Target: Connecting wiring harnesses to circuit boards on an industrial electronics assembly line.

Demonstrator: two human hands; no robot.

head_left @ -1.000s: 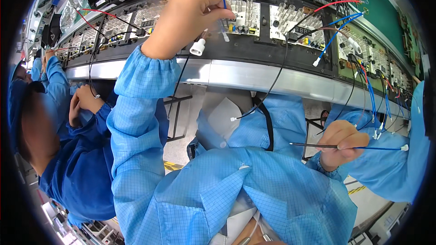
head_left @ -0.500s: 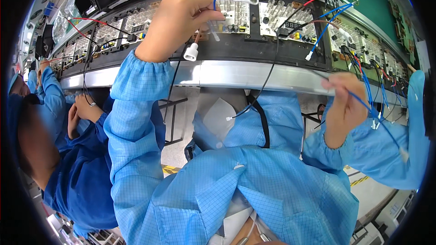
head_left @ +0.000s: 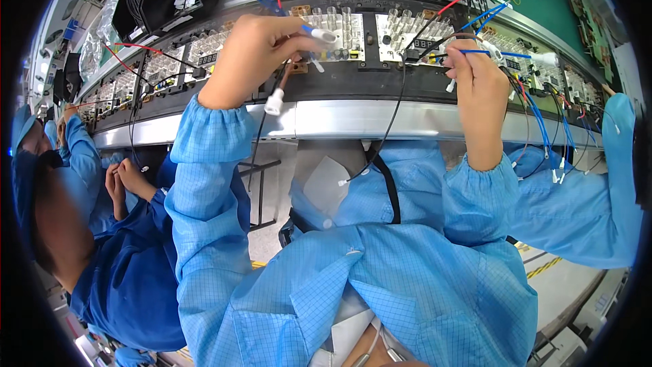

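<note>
Over a white circuit board with clear cylindrical parts, my left hand is closed in a pinch on wires. A blue wire ending in a white connector sticks out past its fingertips, and a brown wire with a white connector hangs below. Farther right, my right hand is raised beside another circuit board with a small digit display. Its fingertips pinch a blue wire that runs sideways to a white connector. The wire's other end lies close to that board.
Boards sit in a row on a dark track with a silver metal rail in front. Loose black, red and blue wires trail from them. A co-worker in dark blue sits at left; a light blue sleeve reaches in at right.
My right hand has risen from below the rail to the boards, bringing its blue wire up. My left hand stays near the same board, its connectors slightly shifted. The boards sit slightly farther left in view.
</note>
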